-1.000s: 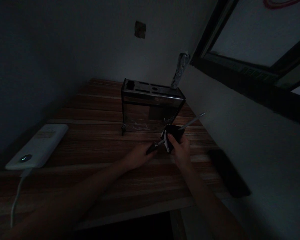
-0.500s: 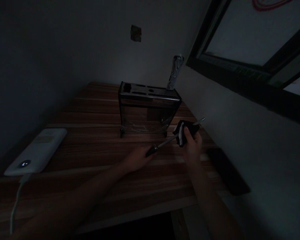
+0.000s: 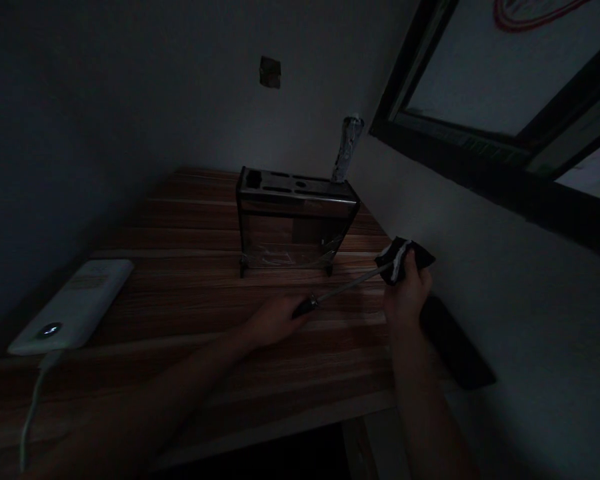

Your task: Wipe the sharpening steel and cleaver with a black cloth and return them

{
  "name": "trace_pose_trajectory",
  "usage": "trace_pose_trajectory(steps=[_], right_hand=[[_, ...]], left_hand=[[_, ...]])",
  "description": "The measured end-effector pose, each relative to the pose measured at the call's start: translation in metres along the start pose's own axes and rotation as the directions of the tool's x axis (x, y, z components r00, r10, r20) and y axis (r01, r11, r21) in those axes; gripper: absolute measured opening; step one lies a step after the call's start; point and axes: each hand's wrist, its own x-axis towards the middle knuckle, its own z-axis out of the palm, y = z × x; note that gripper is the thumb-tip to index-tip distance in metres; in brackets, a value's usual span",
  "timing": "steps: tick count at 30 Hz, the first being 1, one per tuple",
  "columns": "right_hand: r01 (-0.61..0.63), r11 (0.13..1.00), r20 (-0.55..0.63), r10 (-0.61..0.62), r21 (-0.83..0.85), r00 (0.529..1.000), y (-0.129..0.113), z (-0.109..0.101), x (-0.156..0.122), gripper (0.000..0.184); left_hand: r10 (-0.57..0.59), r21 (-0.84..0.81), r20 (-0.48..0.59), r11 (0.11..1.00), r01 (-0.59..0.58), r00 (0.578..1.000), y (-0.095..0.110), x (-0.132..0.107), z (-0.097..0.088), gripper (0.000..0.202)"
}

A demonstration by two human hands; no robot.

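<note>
Well — left grip [image 3: 276,318] clasps dark-handled slim metal rod [image 3: 349,286] — right grip [image 3: 407,293] pinches folded black cloth [image 3: 390,255] around far end.

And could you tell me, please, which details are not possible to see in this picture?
All in the head view:
Tip of the metal rod: hidden by the black cloth in the right hand.
Back end of the dark handle: covered by the left hand.
Markings on the white device: too small and dim.
Far end of the white cable: lost near the bottom edge.
</note>
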Motion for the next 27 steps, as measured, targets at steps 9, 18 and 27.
trace_pose_trajectory(steps=[9, 18, 27], right_hand=[[-0.042, 0.999, 0.016, 0.041, 0.029, 0.999, 0.005, 0.001, -0.003, 0.026], [-0.253, 0.963, 0.102, 0.262, -0.095, 0.96, 0.018, 0.008, -0.032, 0.027], [-0.33, 0.889, 0.368, 0.436, -0.317, 0.821, 0.038, 0.008, -0.063, 0.029]], left_hand=[[0.024, -0.016, -0.013, 1.0, -0.024, 1.0, 0.002, 0.0, -0.002, 0.022], [-0.053, -0.066, -0.006, 0.996, 0.052, 0.999, -0.001, 0.0, -0.001, 0.024], [-0.053, -0.166, -0.049, 0.985, 0.044, 0.997, -0.001, 0.003, -0.002, 0.024]])
